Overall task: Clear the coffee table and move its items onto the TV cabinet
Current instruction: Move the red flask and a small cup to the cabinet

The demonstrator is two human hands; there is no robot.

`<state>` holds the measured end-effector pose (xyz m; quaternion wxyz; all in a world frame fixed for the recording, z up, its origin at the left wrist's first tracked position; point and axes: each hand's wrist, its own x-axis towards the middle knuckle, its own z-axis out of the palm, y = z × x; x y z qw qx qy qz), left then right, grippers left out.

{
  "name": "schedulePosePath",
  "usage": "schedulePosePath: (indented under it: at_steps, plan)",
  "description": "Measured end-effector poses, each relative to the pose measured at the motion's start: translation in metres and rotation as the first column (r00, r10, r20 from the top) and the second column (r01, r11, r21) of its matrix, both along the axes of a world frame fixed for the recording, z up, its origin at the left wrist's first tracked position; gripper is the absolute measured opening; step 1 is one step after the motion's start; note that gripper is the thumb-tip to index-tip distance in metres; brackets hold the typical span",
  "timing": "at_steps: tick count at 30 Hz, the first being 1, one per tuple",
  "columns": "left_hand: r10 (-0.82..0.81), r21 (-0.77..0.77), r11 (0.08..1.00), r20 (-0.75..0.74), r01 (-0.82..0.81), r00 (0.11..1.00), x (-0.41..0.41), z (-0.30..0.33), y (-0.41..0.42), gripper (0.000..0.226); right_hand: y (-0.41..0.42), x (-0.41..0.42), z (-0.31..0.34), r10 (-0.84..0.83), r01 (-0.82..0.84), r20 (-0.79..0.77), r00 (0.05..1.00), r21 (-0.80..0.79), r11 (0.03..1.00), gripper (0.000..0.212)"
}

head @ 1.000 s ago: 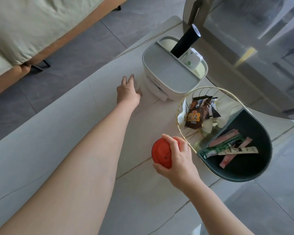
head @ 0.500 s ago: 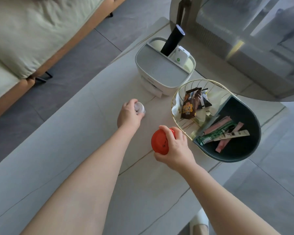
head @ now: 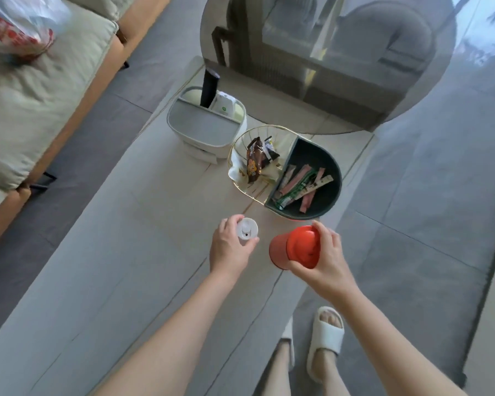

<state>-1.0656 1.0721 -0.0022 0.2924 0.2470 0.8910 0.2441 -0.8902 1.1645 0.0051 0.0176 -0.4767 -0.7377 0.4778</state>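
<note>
Green-cushioned sofa (head: pixel 40 104), white slippers (head: pixel 325 342)

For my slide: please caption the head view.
Left hand holds white bottle, right hand red cup.

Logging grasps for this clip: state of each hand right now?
Left hand: holding a small white plastic bottle.
Right hand: holding a red plastic cup.

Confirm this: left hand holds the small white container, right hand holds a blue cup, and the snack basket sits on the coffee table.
Wrong on one point: the cup in the right hand is red, as the head view shows. The left hand holds the small white container, and the snack basket sits on the coffee table.
</note>
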Motion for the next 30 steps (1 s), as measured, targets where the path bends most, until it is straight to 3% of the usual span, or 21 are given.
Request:
schedulePosePath:
  at_steps: [6,15,26,30]
  plan:
    - [-0.250,0.035,0.968,0.114,0.247,0.962,0.101,0.022,0.035,0.051,-0.004,0.114,0.028,-0.282,0.281,0.017,0.959,0.053,0.958,0.091]
    - [-0.604,0.088,0.797,0.137,0.598,0.785,0.271,0.030,0.060,0.046,-0.036,0.298,0.042,-0.658,0.655,0.056,0.751,0.070,0.753,0.096]
    - [-0.846,0.057,0.528,0.124,0.847,0.519,0.510,0.042,0.017,0.039,-0.155,0.548,0.059,-0.883,0.880,0.137,0.449,0.105,0.463,0.098]
    - [-0.890,0.073,0.448,0.124,0.891,0.438,0.594,0.056,0.009,0.043,-0.173,0.627,0.070,-0.903,0.898,0.145,0.404,0.123,0.422,0.098]
